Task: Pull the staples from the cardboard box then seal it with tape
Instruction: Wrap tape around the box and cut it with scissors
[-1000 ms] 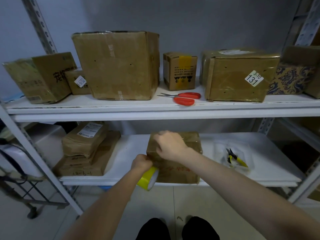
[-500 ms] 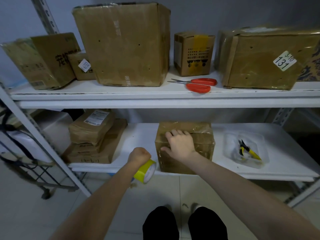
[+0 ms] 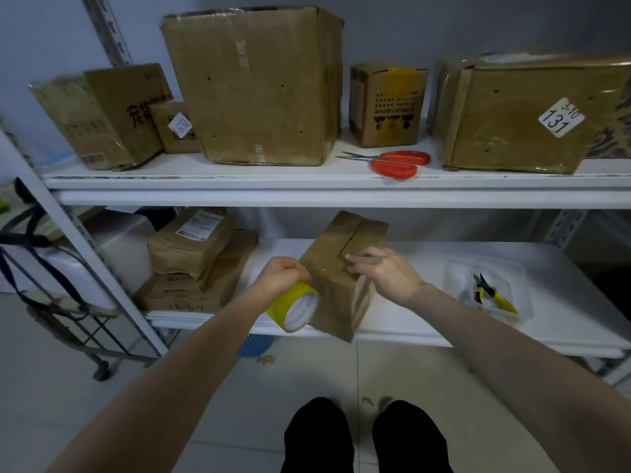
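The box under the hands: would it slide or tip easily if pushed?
Probably slides easily: the box looks wrapped in glossy tape and sits on a smooth shelf. It may tip off, since its near corner seems to overhang the shelf's front edge. Likely light: the right hand touches it with fingertips only, while the left hand grips the tape roll.

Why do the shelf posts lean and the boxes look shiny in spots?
Head view: the wide-angle lens tilts the left shelf post and skews the 131 box near the edge; its plastic wrap catches glare; lighting is dim and flat, shadows soft under the upper shelf.
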`<state>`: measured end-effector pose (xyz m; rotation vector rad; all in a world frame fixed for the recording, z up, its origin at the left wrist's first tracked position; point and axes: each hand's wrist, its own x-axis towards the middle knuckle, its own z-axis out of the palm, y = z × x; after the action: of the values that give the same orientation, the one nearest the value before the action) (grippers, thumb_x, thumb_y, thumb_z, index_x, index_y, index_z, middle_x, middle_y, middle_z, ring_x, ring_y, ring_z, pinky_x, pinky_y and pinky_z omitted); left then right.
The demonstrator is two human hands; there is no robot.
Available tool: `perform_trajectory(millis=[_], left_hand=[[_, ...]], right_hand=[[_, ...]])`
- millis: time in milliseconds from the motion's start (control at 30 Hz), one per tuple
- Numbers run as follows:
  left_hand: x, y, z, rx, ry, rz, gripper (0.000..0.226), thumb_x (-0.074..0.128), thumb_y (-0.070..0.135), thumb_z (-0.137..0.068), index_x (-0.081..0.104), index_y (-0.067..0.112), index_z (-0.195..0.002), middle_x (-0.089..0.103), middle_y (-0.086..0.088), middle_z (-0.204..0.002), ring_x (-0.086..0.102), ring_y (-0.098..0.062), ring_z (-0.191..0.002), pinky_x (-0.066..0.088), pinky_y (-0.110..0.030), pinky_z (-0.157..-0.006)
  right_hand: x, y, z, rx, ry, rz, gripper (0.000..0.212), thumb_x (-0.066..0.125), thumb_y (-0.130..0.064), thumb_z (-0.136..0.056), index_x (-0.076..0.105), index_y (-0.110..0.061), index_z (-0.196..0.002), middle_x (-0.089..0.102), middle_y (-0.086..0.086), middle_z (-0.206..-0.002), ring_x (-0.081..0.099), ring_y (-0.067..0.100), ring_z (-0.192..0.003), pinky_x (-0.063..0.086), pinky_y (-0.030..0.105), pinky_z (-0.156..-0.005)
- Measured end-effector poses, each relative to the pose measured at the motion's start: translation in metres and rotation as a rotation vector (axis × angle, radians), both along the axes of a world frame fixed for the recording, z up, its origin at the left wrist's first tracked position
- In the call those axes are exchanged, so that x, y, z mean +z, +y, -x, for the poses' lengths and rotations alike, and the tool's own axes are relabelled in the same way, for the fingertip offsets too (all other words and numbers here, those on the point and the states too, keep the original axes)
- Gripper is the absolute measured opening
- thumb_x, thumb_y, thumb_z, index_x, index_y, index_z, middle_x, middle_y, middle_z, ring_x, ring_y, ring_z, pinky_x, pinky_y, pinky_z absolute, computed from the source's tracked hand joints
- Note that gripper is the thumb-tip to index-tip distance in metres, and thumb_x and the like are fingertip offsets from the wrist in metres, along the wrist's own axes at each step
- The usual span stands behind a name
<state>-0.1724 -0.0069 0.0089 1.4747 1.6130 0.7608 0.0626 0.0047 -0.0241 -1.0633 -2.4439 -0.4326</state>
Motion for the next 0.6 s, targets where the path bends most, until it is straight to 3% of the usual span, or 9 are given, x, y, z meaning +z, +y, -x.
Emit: perform_trajectory(millis=[100,200,267,400,533,600], left_hand=[[0.011,0.0,0.0,0.032,-0.011,-0.014,0.024,0.064,0.004,-0.082,0.062,0.015,-0.061,0.06,-0.004,-0.073,0.053,-0.014,-0.075,0.042,-0.022,-0.069],[0.017,-0.001,-0.003,0.053,-0.01,-0.021,0.023,0.065,0.004,-0.083,0.061,0.014,-0.062,0.058,-0.003,-0.071,0.053,-0.015,-0.073,0.042,-0.023,-0.067],[0.019,-0.003,-0.005,0.062,-0.013,-0.029,0.022,0.065,0.003,-0.082,0.062,0.013,-0.062,0.058,-0.003,-0.069,0.054,-0.019,-0.078,0.043,-0.026,-0.071],[0.023,-0.01,-0.004,0.076,-0.023,-0.01,0.022,0.066,0.003,-0.081,0.062,0.012,-0.062,0.058,-0.005,-0.069,0.054,-0.021,-0.079,0.043,-0.027,-0.075],[0.03,-0.014,-0.01,0.033,-0.03,0.026,0.018,0.065,0.004,-0.084,0.061,0.009,-0.067,0.054,-0.007,-0.067,0.049,-0.015,-0.063,0.043,-0.025,-0.058],[0.033,-0.017,-0.017,0.001,-0.034,0.029,0.02,0.063,0.003,-0.086,0.059,0.01,-0.067,0.053,-0.004,-0.066,0.047,-0.011,-0.061,0.042,-0.016,-0.052]], right_hand=[[0.017,-0.012,0.008,-0.217,-0.019,0.114,0.024,0.062,0.0,-0.075,0.074,-0.015,-0.09,0.072,0.005,-0.106,0.062,0.027,-0.097,0.047,0.034,-0.082],[0.013,-0.024,0.038,-0.335,0.002,0.199,0.031,0.052,-0.037,-0.087,0.065,-0.018,-0.108,0.065,0.003,-0.108,0.056,0.025,-0.105,0.04,0.035,-0.088],[0.006,-0.028,0.049,-0.353,-0.066,0.218,0.041,0.058,-0.047,-0.085,0.057,-0.02,-0.117,0.059,0.003,-0.117,0.054,0.026,-0.11,0.039,0.036,-0.09],[0.003,-0.022,0.023,-0.303,-0.079,0.246,0.034,0.062,-0.015,-0.085,0.056,-0.018,-0.119,0.062,0.002,-0.118,0.055,0.025,-0.113,0.037,0.032,-0.091],[0.002,-0.021,-0.019,-0.272,-0.081,0.15,0.037,0.075,0.003,-0.062,0.067,-0.015,-0.093,0.071,0.004,-0.088,0.066,0.028,-0.086,0.047,0.031,-0.077],[0.009,-0.022,-0.031,-0.309,-0.047,0.159,0.033,0.07,0.007,-0.064,0.066,-0.011,-0.091,0.07,0.008,-0.089,0.065,0.031,-0.088,0.047,0.034,-0.079]])
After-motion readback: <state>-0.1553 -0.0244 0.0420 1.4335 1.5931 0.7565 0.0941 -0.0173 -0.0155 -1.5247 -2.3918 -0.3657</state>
